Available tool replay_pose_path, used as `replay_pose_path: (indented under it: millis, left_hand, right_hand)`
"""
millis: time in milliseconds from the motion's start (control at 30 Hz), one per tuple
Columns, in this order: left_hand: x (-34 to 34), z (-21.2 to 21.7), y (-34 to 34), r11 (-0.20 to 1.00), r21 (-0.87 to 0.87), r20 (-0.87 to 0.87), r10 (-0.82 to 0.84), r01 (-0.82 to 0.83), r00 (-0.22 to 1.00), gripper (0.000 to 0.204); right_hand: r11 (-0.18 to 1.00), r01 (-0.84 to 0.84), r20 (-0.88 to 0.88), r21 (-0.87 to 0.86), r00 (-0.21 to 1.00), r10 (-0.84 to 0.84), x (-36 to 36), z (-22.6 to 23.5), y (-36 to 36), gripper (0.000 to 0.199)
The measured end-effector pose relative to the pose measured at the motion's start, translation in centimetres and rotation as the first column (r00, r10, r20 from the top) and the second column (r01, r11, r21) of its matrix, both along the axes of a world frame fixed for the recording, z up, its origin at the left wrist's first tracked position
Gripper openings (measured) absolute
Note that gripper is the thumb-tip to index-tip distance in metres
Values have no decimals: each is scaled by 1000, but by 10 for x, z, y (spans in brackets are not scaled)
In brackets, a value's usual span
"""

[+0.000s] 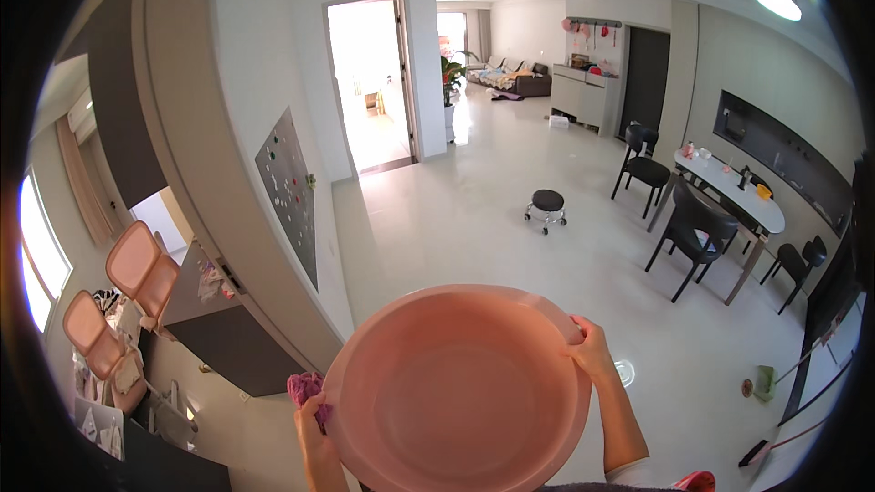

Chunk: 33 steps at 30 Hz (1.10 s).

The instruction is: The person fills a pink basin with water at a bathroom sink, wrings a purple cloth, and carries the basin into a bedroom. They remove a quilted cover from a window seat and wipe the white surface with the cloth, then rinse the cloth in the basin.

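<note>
A large round pink basin point(456, 392) is held in front of me at the bottom middle, and its inside looks bare. My left hand point(312, 424) grips the basin's left rim and also has a crumpled purple-pink cloth point(308, 390) pressed against it. On the opposite side, my right hand point(594, 351) is closed round the right rim, the thumb over the edge. The underside of the basin is hidden.
A low black stool on wheels point(548, 202) stands on the floor ahead. To the right are black chairs point(693, 232) round a white table point(734, 187). A doorway frame point(273, 319) runs close on my left, with pink chairs point(144, 264) beyond. A broom point(755, 453) lies far right.
</note>
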<state>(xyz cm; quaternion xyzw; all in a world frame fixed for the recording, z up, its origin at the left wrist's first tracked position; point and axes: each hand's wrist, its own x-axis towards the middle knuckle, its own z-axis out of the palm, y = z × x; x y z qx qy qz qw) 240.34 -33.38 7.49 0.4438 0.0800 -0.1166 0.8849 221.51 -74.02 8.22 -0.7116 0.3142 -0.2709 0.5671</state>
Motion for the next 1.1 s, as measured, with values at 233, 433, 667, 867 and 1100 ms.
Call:
replay_pose_path:
  millis: [233,433,667,867,1100]
  left_hand:
    - [166,0,-65,999,-3,-39,49,-49,998,14]
    - [311,11,-116,999,-13,-39,29,-29,999,14]
    - [526,-18,-192,1000,-10,-81,-25,24,996,24]
    - [695,1,-265,989,54,-104,-135,141,985,27]
    - [889,-11,-334,977,-106,-164,-199,184,966,27]
  right_hand:
    - [998,22,-35,-53,999,-24,174,14,-66,63]
    - [997,37,-32,-70,999,-39,318,28,-116,63]
    - [997,76,25,-20,997,-76,496,22,-169,59]
    - [983,177,44,-55,984,-175,626,25,-220,60]
    - [987,150,50,-59,988,-147,823,26,-292,62]
